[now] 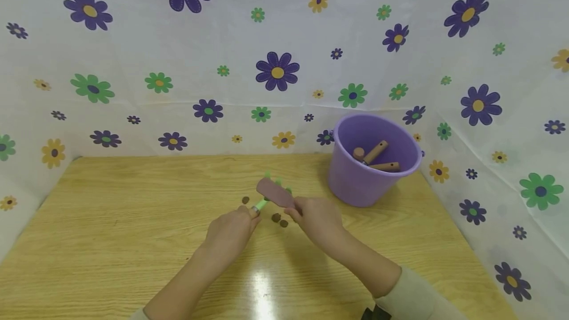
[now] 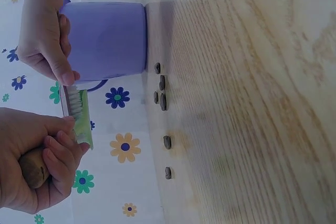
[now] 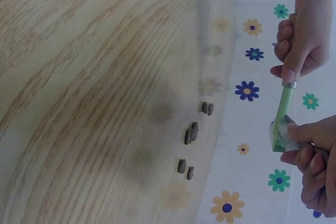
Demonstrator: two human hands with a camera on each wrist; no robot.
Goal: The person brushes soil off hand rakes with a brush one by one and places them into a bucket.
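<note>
My left hand (image 1: 228, 233) grips the wooden handle (image 2: 34, 168) of a small green garden fork (image 3: 283, 103), whose separate green tips show past the brush in the head view. A flat mauve-backed brush (image 1: 274, 192) with white bristles is held by its end in my right hand (image 1: 321, 221). The bristles (image 2: 76, 100) lie against the fork's green head, and both tools are raised above the table. Below them, several small dark pebbles (image 1: 276, 217) are scattered on the wood. The brush covers much of the fork's head in the head view.
A purple bucket (image 1: 355, 186) stands at the back right of the wooden table (image 1: 133, 221), with several wooden-handled tools (image 1: 375, 152) inside. White flower-printed sheeting (image 1: 231, 33) encloses the back and sides. At the bottom edge, a black object (image 1: 375, 313) shows by the right sleeve.
</note>
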